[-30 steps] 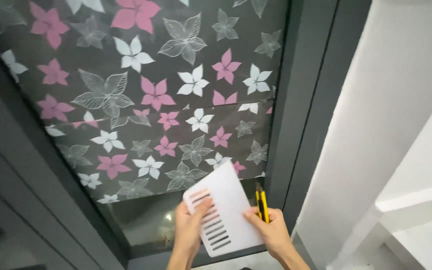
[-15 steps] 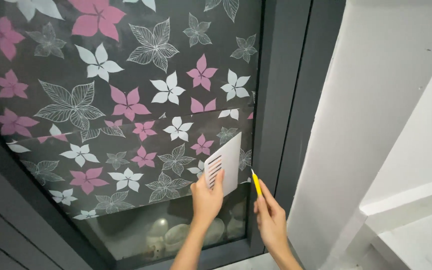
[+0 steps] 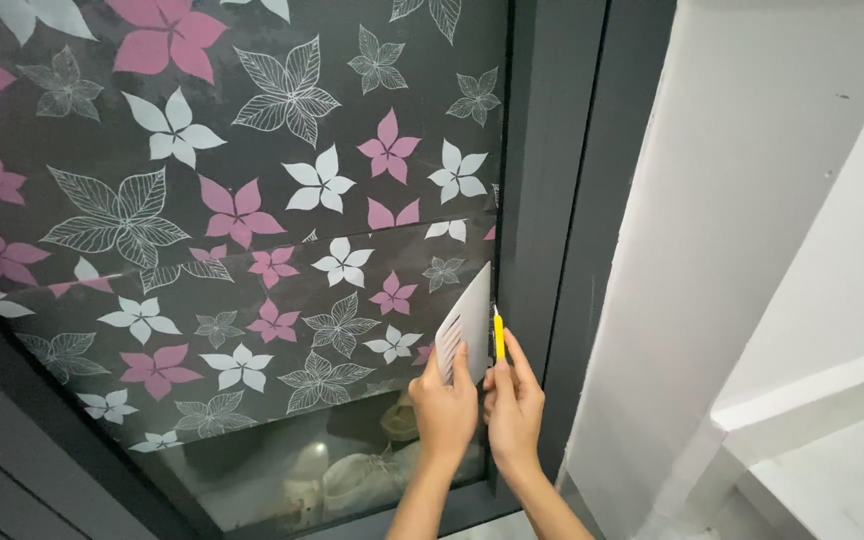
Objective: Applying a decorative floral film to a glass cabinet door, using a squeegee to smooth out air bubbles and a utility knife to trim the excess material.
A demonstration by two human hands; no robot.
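The left hand [image 3: 445,405] pinches a white squeegee card [image 3: 467,325] flat against the flower-patterned window film [image 3: 252,250], pinning its edge. Just right of that grip, the right hand [image 3: 514,405] clasps a yellow utility knife [image 3: 498,335] upright along the dark window frame [image 3: 542,200], blade guided by the card's edge.

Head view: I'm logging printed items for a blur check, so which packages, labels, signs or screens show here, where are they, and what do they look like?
No packages, signs or screens show.
White card: held by the left hand against the right edge of the glass; a flat rectangle with dark printed stripes.
Patterned film: covers most of the window; dark grey with pink, white and outlined flowers.
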